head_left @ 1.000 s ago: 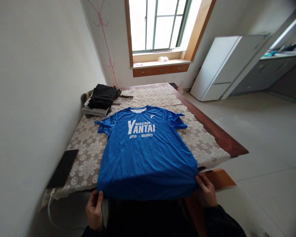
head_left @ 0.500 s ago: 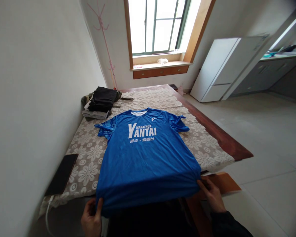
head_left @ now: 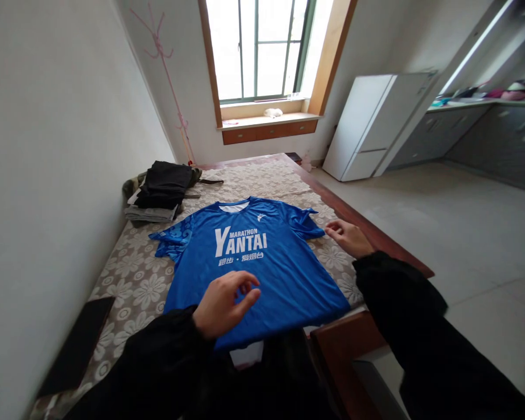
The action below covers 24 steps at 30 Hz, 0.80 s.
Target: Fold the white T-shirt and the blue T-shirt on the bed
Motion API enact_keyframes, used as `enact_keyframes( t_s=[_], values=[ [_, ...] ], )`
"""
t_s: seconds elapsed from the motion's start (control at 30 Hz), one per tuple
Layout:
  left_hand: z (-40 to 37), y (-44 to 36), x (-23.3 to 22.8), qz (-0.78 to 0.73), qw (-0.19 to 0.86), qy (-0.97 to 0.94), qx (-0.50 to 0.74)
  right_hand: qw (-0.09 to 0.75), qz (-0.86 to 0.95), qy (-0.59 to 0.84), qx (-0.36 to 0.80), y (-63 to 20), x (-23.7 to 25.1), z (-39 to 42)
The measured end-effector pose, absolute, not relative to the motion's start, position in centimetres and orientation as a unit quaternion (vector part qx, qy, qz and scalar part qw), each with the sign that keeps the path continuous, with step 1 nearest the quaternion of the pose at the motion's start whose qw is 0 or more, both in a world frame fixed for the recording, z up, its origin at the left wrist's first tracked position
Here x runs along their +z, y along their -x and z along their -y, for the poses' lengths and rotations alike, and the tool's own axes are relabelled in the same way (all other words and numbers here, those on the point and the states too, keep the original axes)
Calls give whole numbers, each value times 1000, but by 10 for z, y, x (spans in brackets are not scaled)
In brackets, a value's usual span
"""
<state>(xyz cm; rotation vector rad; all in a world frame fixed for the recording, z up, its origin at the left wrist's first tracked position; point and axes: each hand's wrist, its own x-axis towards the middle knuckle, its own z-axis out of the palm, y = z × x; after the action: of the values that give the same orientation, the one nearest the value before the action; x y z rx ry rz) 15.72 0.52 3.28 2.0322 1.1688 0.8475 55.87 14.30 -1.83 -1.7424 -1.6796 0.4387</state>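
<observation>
A blue T-shirt [head_left: 262, 274] with white "MARATHON YANTAI" lettering lies flat, front up, on a bed with a floral lace cover [head_left: 131, 286]. My left hand [head_left: 225, 303] hovers over the shirt's lower middle with loosely curled fingers, holding nothing. My right hand [head_left: 347, 236] reaches out beside the shirt's right sleeve, fingers apart, just short of the fabric. Both arms wear dark sleeves.
A pile of folded dark clothes [head_left: 161, 189] sits at the bed's far left by the wall. A black flat device [head_left: 76, 347] lies on the near left of the bed. The wooden bed frame [head_left: 376, 236] runs along the right; a white fridge [head_left: 367, 125] and tiled floor lie beyond.
Both hands have let go of the shirt's bottom hem and moved forward. The left now hovers over the shirt; the right has reached up toward the right sleeve. The hem lies on the bed.
</observation>
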Motion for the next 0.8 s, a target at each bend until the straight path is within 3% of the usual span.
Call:
enact_keyframes(
  t_s=[0.1, 0.23, 0.5, 0.67, 0.8],
  values=[
    [-78, -231, 19, -360, 273, -859, 242, 345, 599, 699, 182, -546, -20, -214],
    [-153, -310, -17, -430, 206, -859, 185, 375, 577, 703, 178, -537, -39, -254],
    [-186, -348, -53, -468, 147, -843, 221, 485, 509, 677, 216, -560, -66, -264],
    [-184, -344, -58, -431, 175, -849, 250, 506, 494, 647, 284, -567, -60, -267],
    [-187, -345, -58, -421, 271, -800, 331, 477, 529, 591, 377, -559, -47, -249]
  ],
)
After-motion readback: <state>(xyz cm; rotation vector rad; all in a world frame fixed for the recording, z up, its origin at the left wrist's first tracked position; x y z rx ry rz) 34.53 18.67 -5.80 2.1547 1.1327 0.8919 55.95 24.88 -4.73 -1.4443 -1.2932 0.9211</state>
